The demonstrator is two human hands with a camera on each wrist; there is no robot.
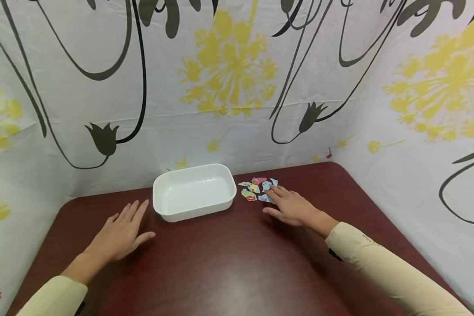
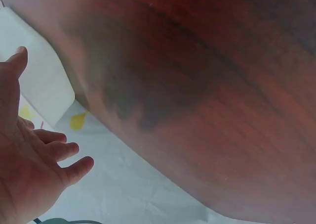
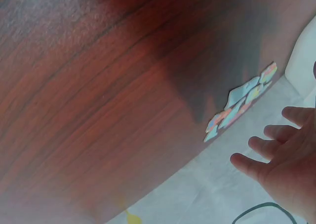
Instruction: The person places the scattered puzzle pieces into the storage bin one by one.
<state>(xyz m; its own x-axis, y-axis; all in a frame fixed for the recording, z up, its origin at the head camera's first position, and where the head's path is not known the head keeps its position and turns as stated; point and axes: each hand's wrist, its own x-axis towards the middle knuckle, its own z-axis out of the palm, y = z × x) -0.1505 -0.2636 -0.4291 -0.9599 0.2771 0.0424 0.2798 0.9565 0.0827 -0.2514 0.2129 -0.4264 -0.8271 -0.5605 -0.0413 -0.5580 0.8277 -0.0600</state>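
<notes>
My left hand is held over the table just left of a white rectangular basin, fingers straight and thumb spread, holding nothing. In the left wrist view the palm of the left hand shows beside the basin. On the right, my right hand reaches with extended fingers over several torn, colourful paper pieces, its fingertips overlapping the nearest ones in the head view. The right wrist view shows the pieces lying grouped on the table, with the right hand open above them.
The dark red-brown wooden table has rounded far corners. A white cloth printed with yellow and grey flowers hangs behind it and along both sides. The basin stands near the far edge, left of the paper pieces.
</notes>
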